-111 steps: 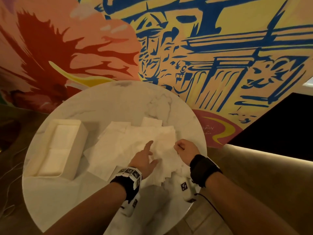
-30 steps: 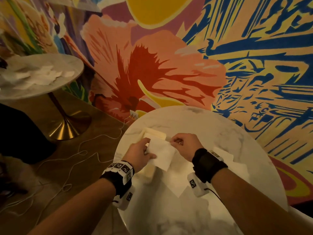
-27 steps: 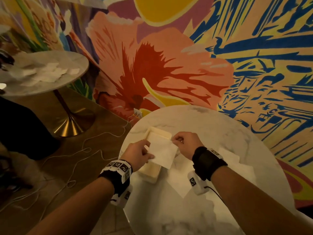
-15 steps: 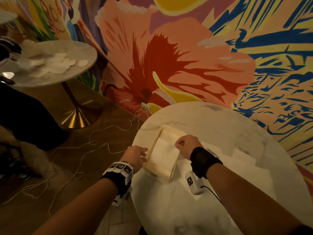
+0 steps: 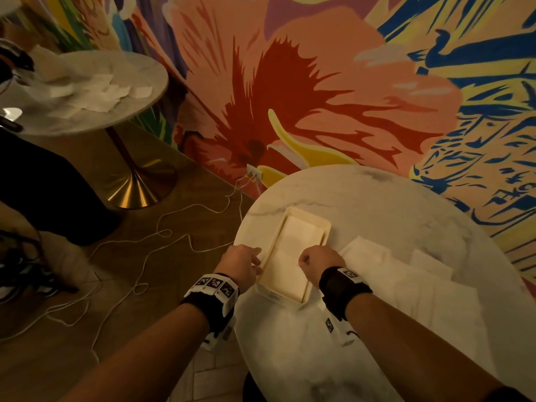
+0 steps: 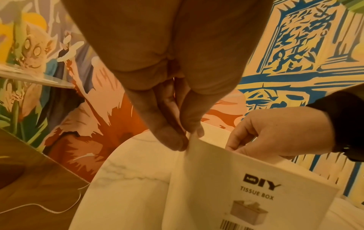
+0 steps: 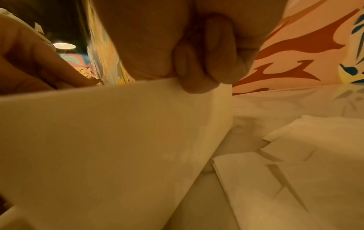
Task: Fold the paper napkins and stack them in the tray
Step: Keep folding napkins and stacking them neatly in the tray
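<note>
Your folded napkin (image 5: 285, 274) now lies in the cream rectangular tray (image 5: 327, 227); left hand (image 5: 242, 264) pinches its 9 o'clock rim, right hand (image 5: 320, 261) its 3 o'clock rim, on the marble surface (image 5: 377, 204).

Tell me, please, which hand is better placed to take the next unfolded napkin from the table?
Right. The right hand is at the tray's right rim, beside the loose napkins; the left hand is across the tray.

1. A painted floral mural (image 5: 304, 91) covers the wall.
2. A second round bench (image 5: 95, 91) on a brass pedestal (image 5: 136, 190) stands at left.
3. White cables (image 5: 162, 242) trail over the wooden floor (image 5: 58, 329) from a wall socket (image 5: 254, 172).
</note>
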### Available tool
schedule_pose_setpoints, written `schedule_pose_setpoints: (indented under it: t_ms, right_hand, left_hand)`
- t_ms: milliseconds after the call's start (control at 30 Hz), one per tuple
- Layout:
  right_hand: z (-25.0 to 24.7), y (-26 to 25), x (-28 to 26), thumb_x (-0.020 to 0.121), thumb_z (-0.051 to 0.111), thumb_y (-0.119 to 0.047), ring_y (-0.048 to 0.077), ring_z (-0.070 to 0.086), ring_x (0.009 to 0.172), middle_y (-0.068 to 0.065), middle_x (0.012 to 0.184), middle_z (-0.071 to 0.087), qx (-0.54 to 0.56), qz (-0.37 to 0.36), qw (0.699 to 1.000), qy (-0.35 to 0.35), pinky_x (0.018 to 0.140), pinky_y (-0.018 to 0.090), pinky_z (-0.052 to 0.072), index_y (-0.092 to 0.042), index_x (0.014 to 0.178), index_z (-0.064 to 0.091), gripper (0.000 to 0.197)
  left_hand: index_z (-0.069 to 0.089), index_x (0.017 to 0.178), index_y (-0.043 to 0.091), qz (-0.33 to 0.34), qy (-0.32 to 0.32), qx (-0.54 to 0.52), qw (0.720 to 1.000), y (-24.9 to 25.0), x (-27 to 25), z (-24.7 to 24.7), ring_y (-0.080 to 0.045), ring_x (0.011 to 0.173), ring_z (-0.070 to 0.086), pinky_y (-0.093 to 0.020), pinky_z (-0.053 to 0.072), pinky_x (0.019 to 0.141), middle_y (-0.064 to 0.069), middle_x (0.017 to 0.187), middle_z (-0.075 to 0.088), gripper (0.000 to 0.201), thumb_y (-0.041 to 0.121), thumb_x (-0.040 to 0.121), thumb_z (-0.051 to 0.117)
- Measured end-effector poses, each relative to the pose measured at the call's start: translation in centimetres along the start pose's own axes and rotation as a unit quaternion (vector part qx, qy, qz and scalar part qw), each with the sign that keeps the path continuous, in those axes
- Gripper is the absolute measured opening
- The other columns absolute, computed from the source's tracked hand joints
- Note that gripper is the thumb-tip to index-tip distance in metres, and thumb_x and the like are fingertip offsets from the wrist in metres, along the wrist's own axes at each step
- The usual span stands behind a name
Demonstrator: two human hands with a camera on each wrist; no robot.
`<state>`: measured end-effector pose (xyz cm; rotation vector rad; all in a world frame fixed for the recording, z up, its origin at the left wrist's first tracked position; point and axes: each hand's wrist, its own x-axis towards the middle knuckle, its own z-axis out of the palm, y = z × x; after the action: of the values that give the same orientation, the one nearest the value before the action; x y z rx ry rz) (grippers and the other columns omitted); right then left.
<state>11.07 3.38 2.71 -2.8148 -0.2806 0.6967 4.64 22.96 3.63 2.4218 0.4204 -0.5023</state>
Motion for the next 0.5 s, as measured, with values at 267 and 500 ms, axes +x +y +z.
schedule_pose_setpoints:
  t_ms: [267, 500]
  right_hand:
    - [0.0, 0.2, 0.2, 0.095, 0.053, -0.026, 0.018, 0.065, 0.092, -0.003, 0.101, 0.07, -0.01, 0.001, 1.0, 0.021, 0.078, 0.029, 0.055, -0.027, 0.1, 0.07, 0.018]
    - [-0.5, 0.6, -0.8, 0.097, 0.052, -0.036, 0.017, 0.058, 0.113, -0.003, 0.126, 0.057, 0.015, -0.038, 0.998, 0.047, 0.094, 0.031, 0.049, -0.029, 0.124, 0.064, 0.03]
  left_hand:
    - [0.064, 0.13, 0.017, 0.014, -0.001, 0.021, 1.0, 0.4, -0.1, -0.4, -0.019, 0.127, 0.053, -0.034, 0.046, 0.107, 0.006, 0.133, 0.062, 0.037, 0.013, 0.093, 0.066]
    - [0.056, 0.138, 0.018, 0.016, -0.005, 0.069, 0.998, 0.9, -0.5, -0.9, -0.02, 0.129, 0.052, -0.033, 0.043, 0.108, 0.004, 0.136, 0.06, 0.046, 0.021, 0.093, 0.067]
